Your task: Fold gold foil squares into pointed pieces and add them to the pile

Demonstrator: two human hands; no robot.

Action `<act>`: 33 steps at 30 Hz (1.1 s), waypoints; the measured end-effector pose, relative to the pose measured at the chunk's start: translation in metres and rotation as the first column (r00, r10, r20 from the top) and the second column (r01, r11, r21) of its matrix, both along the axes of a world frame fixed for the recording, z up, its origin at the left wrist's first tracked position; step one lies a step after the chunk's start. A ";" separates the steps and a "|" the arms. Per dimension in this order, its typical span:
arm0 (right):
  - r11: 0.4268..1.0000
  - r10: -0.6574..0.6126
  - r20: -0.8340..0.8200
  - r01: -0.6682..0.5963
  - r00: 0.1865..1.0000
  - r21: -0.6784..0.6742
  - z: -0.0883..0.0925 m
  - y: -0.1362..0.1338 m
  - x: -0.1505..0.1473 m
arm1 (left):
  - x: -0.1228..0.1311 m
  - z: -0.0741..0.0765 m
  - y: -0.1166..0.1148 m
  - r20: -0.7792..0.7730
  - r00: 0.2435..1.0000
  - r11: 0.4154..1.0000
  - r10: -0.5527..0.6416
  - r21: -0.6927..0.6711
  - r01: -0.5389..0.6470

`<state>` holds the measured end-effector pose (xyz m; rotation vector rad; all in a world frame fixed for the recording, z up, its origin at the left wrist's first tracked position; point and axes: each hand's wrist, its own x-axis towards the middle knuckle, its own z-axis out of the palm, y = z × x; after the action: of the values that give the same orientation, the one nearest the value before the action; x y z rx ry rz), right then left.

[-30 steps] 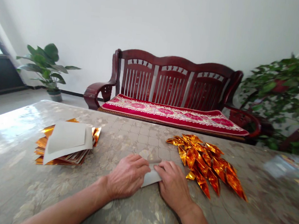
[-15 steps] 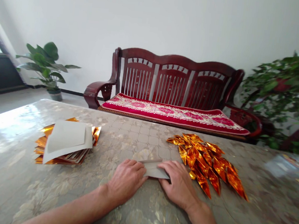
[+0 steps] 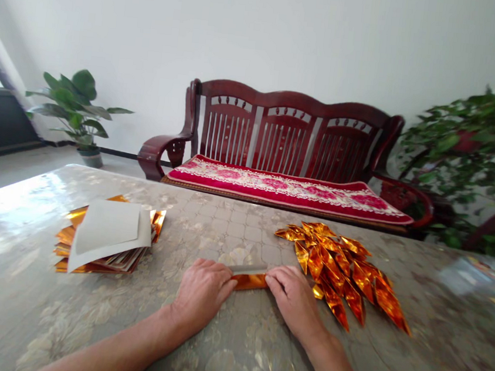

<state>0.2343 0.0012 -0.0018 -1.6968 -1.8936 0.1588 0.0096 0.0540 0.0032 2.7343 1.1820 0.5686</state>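
A narrow folded strip of gold foil paper [image 3: 250, 279] lies on the patterned table [image 3: 231, 337] between my hands. My left hand [image 3: 201, 291] presses on the strip's left end with curled fingers. At the strip's right end my right hand [image 3: 294, 298] presses it down, fingers bent. Just right of my right hand lies a pile of several folded gold foil pieces [image 3: 345, 269]. A stack of gold foil sheets [image 3: 107, 235], white sides up, sits to the left of my left hand.
A dark red wooden bench [image 3: 286, 154] with a red cushion stands beyond the table's far edge. Potted plants stand at the left [image 3: 76, 108] and right [image 3: 476, 156]. A clear plastic packet [image 3: 472, 271] lies at the table's right.
The sheet showed its white side between my hands; it has been folded over into a narrow strip with the gold side out. Both hands have shifted slightly away from me.
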 end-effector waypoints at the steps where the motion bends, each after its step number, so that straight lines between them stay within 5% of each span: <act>1: 1.000 -0.023 0.013 0.023 1.000 0.004 -0.001 0.001 -0.001 | 0.000 0.000 0.000 -0.006 1.000 1.000 0.009 0.002 -0.009; 19: 0.990 -0.137 0.204 0.128 0.969 0.058 -0.010 0.008 -0.011 | 0.004 -0.001 0.003 -0.034 0.993 0.993 0.114 -0.029 -0.115; 33: 0.986 -0.159 0.176 0.146 0.972 0.085 -0.013 0.010 -0.011 | 0.008 0.004 0.001 -0.101 0.972 0.973 0.213 -0.069 -0.220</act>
<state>0.2228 0.0116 -0.0149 -1.8526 -1.8631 -0.1273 0.0177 0.0554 0.0071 2.6088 1.5047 0.4081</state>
